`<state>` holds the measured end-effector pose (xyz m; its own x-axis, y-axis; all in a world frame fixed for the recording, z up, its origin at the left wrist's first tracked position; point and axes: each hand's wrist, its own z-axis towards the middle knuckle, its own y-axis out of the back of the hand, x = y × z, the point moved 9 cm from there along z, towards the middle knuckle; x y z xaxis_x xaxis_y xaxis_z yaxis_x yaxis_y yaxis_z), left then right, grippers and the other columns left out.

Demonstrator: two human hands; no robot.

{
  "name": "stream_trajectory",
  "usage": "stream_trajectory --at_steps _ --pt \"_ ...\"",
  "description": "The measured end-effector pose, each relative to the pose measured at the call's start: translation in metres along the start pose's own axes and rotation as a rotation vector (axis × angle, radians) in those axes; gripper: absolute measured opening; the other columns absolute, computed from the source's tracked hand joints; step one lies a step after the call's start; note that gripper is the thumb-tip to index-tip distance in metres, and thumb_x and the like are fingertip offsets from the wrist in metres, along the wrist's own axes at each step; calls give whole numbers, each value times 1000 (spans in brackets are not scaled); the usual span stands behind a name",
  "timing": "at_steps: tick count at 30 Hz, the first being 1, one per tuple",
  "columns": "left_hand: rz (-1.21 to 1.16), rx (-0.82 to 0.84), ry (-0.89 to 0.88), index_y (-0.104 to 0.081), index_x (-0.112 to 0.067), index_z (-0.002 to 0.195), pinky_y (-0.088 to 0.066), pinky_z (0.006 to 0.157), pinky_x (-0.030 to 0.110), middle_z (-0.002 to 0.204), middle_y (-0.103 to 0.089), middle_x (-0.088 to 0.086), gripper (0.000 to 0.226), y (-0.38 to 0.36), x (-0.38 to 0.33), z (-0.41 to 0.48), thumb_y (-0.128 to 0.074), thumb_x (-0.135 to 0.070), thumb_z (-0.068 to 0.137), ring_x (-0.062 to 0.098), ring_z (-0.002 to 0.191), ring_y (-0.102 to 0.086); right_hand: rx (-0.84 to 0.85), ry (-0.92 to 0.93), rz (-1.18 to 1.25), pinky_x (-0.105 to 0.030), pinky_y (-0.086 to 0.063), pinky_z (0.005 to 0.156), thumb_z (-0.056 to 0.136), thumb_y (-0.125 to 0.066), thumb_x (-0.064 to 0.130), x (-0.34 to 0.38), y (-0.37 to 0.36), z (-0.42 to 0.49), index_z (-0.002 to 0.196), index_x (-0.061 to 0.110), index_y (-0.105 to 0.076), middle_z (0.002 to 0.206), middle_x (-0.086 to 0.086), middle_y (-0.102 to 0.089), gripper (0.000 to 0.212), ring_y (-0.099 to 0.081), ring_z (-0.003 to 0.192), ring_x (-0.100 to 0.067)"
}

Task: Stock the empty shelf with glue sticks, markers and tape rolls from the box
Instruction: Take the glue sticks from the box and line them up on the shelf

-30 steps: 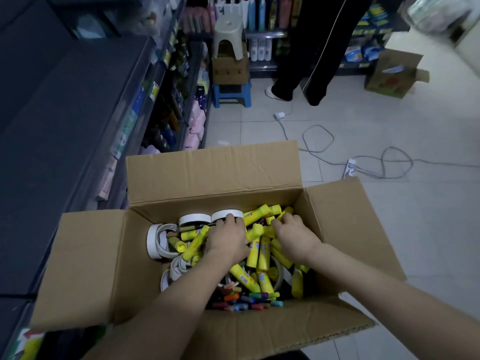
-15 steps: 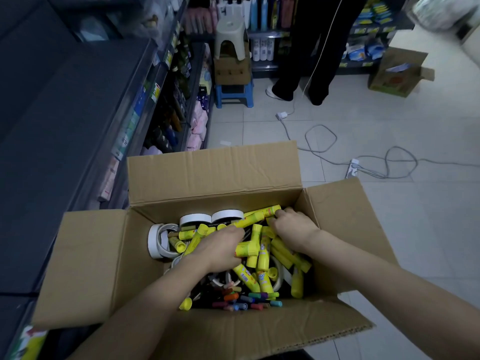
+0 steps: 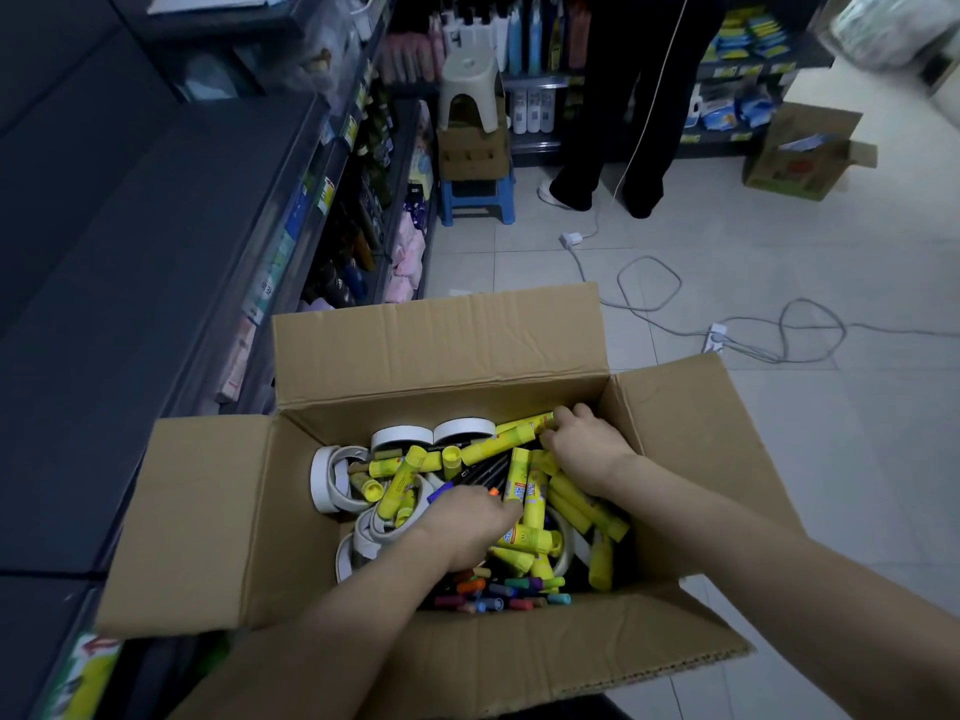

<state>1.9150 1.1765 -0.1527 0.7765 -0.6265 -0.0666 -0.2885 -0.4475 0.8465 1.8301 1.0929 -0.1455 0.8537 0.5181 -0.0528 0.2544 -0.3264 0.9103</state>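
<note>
Fingers point(image 3: 506, 506) curled among glue sticks point(image 3: 524, 491) | grip unclear | right hand point(image 3: 584, 444) likewise

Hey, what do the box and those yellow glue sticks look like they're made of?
The box looks like plain brown corrugated cardboard, matte: fluting shows along the cut edge of its near flap. The glue sticks look like smooth, slightly glossy yellow plastic tubes with printed labels, though the plastic is only a guess from their sheen.

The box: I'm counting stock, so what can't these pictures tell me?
- Head view: the left hand and right hand cover part of the pile, so their grips are unclear.
- Glue sticks bury lower layers in the box.
- Marker labels too small.
- Shelf dark.
</note>
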Motion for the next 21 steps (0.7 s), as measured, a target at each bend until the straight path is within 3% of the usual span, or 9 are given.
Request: stream_trajectory --at_steps 3,5,10,13,16,19,21 --pt "-18 -13 19 -42 -4 113 -43 61 41 91 -61 20 34 -1 4 -8 -51 2 81 38 82 -56 -69 -39 119 -41 -43 83 90 -50 8 -3 11 -1 114 8 -51 117 -14 -48 24 -45 111 -35" --pt "-116 -30 105 -42 -7 114 -44 63 39 94 -62 18 32 -1 19 -19 -54 -8 85 37 86 -58 -140 -75 336 -40 -43 82 92 -54 21 -8 25 -5 105 9 -48 113 -14 -53 18 -49 108 -35" --pt "-700 -304 483 -50 -13 101 -43 62 34 86 -63 5 34 8 84 -64 -70 -30 79 23 80 -60 -302 -222 782 -34 -35 65 95 -52 34 -17 49 -23 89 10 -44 93 -11 -57 26 -56 89 -32" --pt "-998 -465 637 -55 -18 88 -46 65 24 77 -63 -5 29 10 107 -86 -78 -26 73 11 73 -60 -128 -310 720 -31 -39 65 95 -50 29 -5 36 -20 82 7 -49 93 -16 -62 25 -60 92 -35" --pt "-1244 -550 682 -61 -18 94 -54 73 33 85 -70 0 31 10 111 -100 -82 -18 71 16 78 -67 131 -327 539 -29 -42 67 92 -46 10 15 12 -20 70 8 -51 99 -17 -64 22 -63 99 -32" --pt "-1369 -633 661 -60 -19 87 -51 59 16 79 -68 -2 26 16 105 -112 -79 -7 74 4 65 -64 204 -315 497 -31 -42 66 89 -46 5 29 0 -19 68 10 -50 94 -15 -60 22 -61 103 -32" --pt "-1414 -664 663 -60 -17 85 -47 52 11 76 -66 -3 25 16 102 -120 -77 -2 75 -3 55 -61 204 -331 551 -32 -47 58 89 -48 6 38 -4 -15 70 10 -54 81 -10 -58 21 -63 87 -30"
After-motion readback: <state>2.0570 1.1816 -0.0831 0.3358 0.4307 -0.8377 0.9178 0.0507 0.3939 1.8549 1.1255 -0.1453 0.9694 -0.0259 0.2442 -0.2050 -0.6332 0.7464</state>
